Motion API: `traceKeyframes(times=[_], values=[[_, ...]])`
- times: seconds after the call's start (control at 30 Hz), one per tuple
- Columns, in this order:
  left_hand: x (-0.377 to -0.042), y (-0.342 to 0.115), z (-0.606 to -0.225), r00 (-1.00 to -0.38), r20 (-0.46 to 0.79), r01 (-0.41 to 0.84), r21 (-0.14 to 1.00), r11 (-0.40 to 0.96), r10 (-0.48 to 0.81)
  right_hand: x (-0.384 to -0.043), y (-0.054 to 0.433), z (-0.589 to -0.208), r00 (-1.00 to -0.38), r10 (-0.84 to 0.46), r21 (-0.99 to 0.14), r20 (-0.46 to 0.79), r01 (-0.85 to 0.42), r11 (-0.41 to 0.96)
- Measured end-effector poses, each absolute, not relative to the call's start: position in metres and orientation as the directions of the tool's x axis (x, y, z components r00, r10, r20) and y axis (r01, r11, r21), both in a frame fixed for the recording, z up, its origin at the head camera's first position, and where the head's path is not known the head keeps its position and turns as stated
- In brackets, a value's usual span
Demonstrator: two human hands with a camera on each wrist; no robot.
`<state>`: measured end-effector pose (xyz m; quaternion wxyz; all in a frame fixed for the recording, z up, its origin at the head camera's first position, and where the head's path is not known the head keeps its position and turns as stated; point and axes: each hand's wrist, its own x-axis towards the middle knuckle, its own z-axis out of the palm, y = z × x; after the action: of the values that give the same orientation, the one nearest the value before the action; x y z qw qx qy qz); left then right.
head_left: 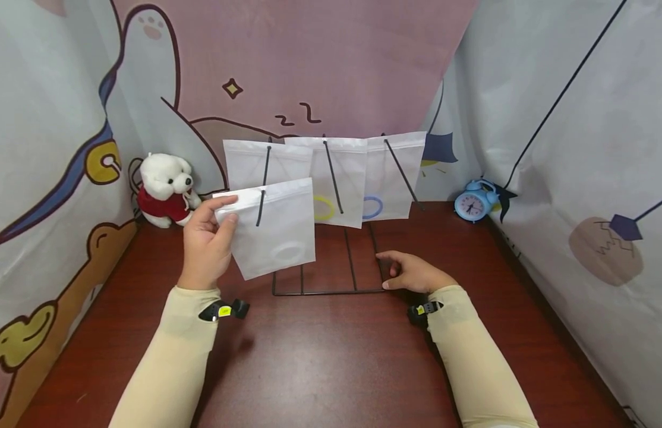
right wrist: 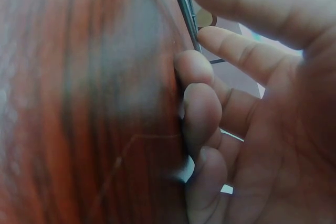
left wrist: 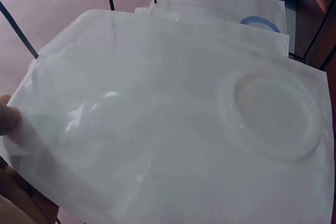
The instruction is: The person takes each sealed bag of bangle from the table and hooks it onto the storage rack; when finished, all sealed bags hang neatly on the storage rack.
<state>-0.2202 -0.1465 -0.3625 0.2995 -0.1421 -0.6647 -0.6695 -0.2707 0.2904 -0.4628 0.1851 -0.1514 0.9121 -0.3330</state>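
My left hand (head_left: pixel 208 241) pinches the upper left edge of a white zip bag (head_left: pixel 272 238), thumb in front. A pale ring (left wrist: pixel 278 116) shows through this bag. A black prong (head_left: pixel 260 208) pokes out through its top. My right hand (head_left: pixel 416 273) has its thumb and index finger at the right front corner of a black wire rack (head_left: pixel 325 293), its other fingers curled against the table. Behind hang three more white bags on prongs: a left one (head_left: pixel 245 163), partly hidden, a middle one (head_left: pixel 344 178) with a yellow ring (head_left: pixel 324 208), and a right one (head_left: pixel 403 172) with a blue ring (head_left: pixel 372 216).
A white plush bear (head_left: pixel 167 190) in red sits at the back left of the dark wooden table (head_left: pixel 309 356). At the back right stands a blue alarm clock (head_left: pixel 472 203). Printed cloth (head_left: pixel 331 71) walls in the back and both sides.
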Motion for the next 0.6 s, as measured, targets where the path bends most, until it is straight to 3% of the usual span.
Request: traceKeyframes(times=[0.6], values=[[-0.250, -0.147, -0.350, -0.794, 0.572, 0.569, 0.819, 0.079, -0.206, -0.269, 0.287, -0.461, -0.887, -0.392, -0.660, -0.243, -0.145, 0.737]])
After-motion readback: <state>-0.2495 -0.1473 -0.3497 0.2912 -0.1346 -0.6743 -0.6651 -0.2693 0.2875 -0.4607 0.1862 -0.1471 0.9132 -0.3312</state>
